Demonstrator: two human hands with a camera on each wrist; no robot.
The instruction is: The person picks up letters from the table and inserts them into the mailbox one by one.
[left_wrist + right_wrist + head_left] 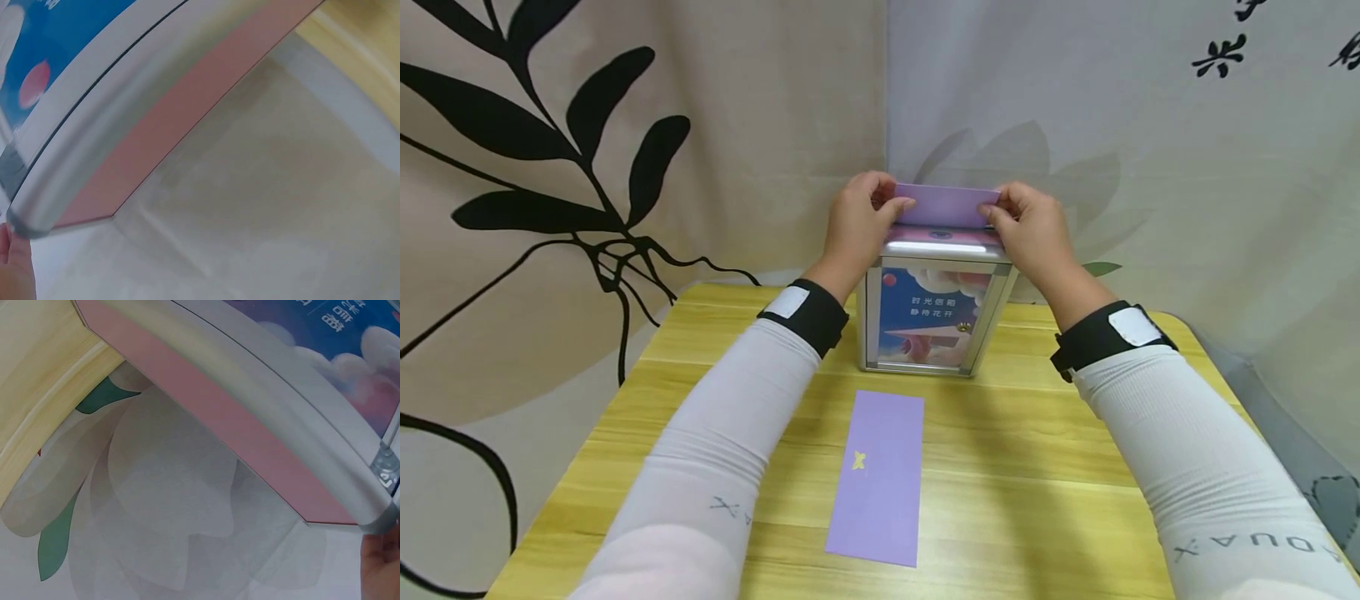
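In the head view, a purple envelope [946, 206] stands on edge above the top of a silver-framed letter box [872, 333]. My left hand [859, 223] pinches its left end between thumb and fingers, and my right hand [1033, 229] pinches the right end. Its lower edge meets the box top; whether it sits inside a slot I cannot tell. Blue artwork with white characters fills the box front. Each wrist view shows the box's pink side [181, 119] and only a sliver of the hand, with the envelope out of sight.
A second purple envelope [880, 483] with a gold butterfly mark lies flat in front of the box on the wooden table [1030, 500]. Behind hang pale curtains [760, 125] printed with black leaves. The table's edges show left and right.
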